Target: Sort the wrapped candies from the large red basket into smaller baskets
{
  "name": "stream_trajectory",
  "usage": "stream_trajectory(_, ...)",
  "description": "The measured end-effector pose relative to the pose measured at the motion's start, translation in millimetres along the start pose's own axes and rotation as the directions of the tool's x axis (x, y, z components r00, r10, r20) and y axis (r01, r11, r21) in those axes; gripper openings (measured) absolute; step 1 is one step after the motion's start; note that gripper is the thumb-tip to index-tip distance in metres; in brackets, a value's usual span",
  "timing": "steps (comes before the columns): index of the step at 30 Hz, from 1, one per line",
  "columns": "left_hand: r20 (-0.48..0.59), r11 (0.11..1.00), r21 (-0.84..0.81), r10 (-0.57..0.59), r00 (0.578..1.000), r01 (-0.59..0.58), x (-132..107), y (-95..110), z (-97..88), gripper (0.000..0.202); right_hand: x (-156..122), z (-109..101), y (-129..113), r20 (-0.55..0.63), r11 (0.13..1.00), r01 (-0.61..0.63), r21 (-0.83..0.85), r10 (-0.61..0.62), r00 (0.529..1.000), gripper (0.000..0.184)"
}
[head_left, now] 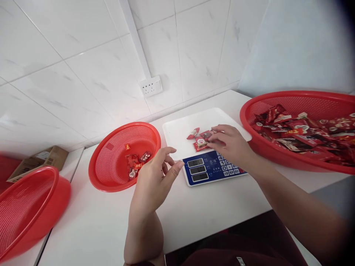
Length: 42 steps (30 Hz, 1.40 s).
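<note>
- Right hand (231, 146): fingertips at red-wrapped candies (201, 142); cannot tell if gripping.
- Left hand (155, 179): thumb and fingers parted, empty.
- Beneath right hand: white-and-blue plastic scale (212, 175) bearing the candies.
- Left of left hand: round red perforated basket (107, 162).

Light bright, diffuse | faint sheen on tiled wall (97, 66) | right corners dark | edges stretched

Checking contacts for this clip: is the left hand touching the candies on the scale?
Apart: the head view shows white tray between the left hand and the candies.
</note>
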<state>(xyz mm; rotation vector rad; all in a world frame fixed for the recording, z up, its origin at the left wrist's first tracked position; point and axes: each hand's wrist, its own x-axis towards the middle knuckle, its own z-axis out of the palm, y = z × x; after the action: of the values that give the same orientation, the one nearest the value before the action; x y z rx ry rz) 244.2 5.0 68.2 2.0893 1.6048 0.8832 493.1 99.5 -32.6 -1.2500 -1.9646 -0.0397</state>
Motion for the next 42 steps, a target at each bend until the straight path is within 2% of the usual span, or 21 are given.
stream_trajectory(3, 0.014, 1.000, 0.000, -0.006, 1.000, 0.006, -0.2, 0.6, -0.6, 0.024, -5.7, -0.7, -4.6, 0.071, 0.993, 0.116, -0.012, -0.115, 0.991, 0.021)
stream_trajectory(5, 0.032, 1.000, -0.001, -0.010, 0.999, 0.010, -0.3, 0.9, -0.5, 0.024, -7.8, -0.3, -6.2, 0.116, 0.987, 0.153, -0.048, -0.147, 0.982, 0.022)
stream_trajectory(10, 0.031, 1.000, 0.008, -0.001, 1.000, 0.000, 0.6, 0.0, 0.6, 0.025, -7.0, 5.4, -2.3, 0.138, 0.980, 0.083, -0.181, -0.058, 0.989, 0.028)
stream_trajectory(13, 0.017, 1.000, 0.020, 0.011, 1.000, -0.011, 1.4, -0.4, -0.1, 0.025, -5.5, 6.0, 0.7, 0.138, 0.985, 0.035, -0.167, -0.011, 0.990, 0.032)
stream_trajectory(16, -0.037, 0.999, 0.004, 0.041, 0.998, -0.041, 0.4, -0.2, -2.5, 0.022, -6.2, -2.3, 0.0, 0.102, 0.998, 0.014, -0.068, -0.006, 0.995, 0.029)
stream_trajectory(19, -0.196, 0.994, -0.090, 0.044, 0.980, -0.063, -2.9, 0.2, -5.2, 0.015, -10.5, -19.1, -3.0, -0.003, 1.000, -0.018, -0.011, 0.018, 1.000, 0.024)
stream_trajectory(21, -0.389, 0.976, -0.185, 0.032, 0.921, -0.112, -5.0, 0.2, -6.5, 0.010, -15.5, -32.3, -4.0, -0.088, 0.999, -0.030, -0.019, 0.028, 0.996, 0.021)
stream_trajectory(22, -0.504, 0.959, -0.227, 0.033, 0.863, -0.169, -5.7, 0.1, -7.1, 0.007, -18.5, -38.6, -3.6, -0.129, 0.999, -0.028, -0.030, 0.024, 0.991, 0.019)
stream_trajectory(25, -0.775, 0.894, -0.249, 0.046, 0.630, -0.372, -5.3, -0.1, -8.6, 0.006, -28.1, -55.4, 0.7, -0.226, 0.997, -0.015, -0.074, -0.002, 0.974, 0.016)
stream_trajectory(27, -0.862, 0.871, -0.203, 0.057, 0.504, -0.447, -3.7, 0.7, -9.6, 0.009, -33.9, -64.6, 4.7, -0.259, 0.993, -0.033, -0.112, 0.003, 0.966, 0.016)
stream_trajectory(29, -0.905, 0.881, -0.162, 0.046, 0.422, -0.445, -2.3, 2.6, -10.4, 0.012, -38.4, -72.6, 7.6, -0.271, 0.987, -0.066, -0.148, 0.024, 0.962, 0.016)
stream_trajectory(30, -0.918, 0.894, -0.145, 0.039, 0.395, -0.425, -1.8, 3.9, -10.6, 0.013, -40.1, -76.0, 8.3, -0.266, 0.983, -0.089, -0.158, 0.044, 0.963, 0.016)
stream_trajectory(32, -0.927, 0.928, -0.113, 0.029, 0.373, -0.354, -1.5, 6.5, -10.5, 0.016, -43.0, -81.8, 8.2, -0.241, 0.975, -0.157, -0.155, 0.116, 0.963, 0.019)
stream_trajectory(35, -0.925, 0.954, -0.072, 0.045, 0.377, -0.290, -1.8, 8.2, -9.4, 0.020, -46.1, -86.7, 6.7, -0.191, 0.953, -0.273, -0.133, 0.246, 0.950, 0.024)
stream_trajectory(40, -0.917, 0.902, -0.119, 0.060, 0.394, -0.416, -3.0, 5.6, -7.8, 0.016, -51.9, -86.4, 12.5, -0.147, 0.936, -0.315, -0.154, 0.294, 0.944, 0.030)
stream_trajectory(42, -0.909, 0.893, -0.137, 0.057, 0.412, -0.428, -3.3, 5.0, -7.4, 0.016, -54.4, -84.8, 18.3, -0.137, 0.931, -0.324, -0.167, 0.304, 0.943, 0.031)
